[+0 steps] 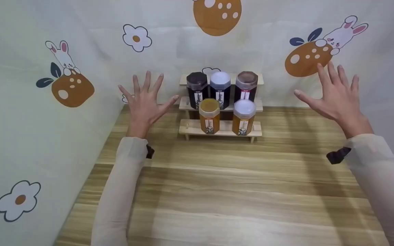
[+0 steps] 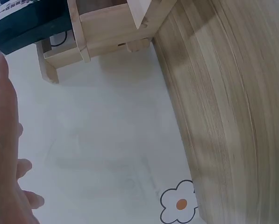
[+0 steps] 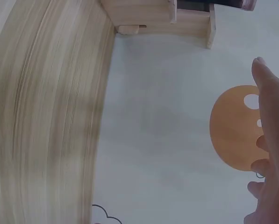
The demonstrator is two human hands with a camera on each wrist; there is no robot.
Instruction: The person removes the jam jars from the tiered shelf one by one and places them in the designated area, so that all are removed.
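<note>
Holding left hand [image 1: 145, 103] and right hand [image 1: 340, 99] spread wide, fingers apart, flanking a stepped wooden rack [image 1: 226, 127] bearing two amber jars [image 1: 209, 118] low in front, three near-black jars [image 1: 220, 89] higher behind, all upright, faceted, capped, white-labelled.

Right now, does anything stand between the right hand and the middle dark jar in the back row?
Yes: on a straight sideways line, the right-end dark jar stands between the right hand and the middle dark jar, in the same row. From above, nothing visible covers the middle jar's lid.
</note>
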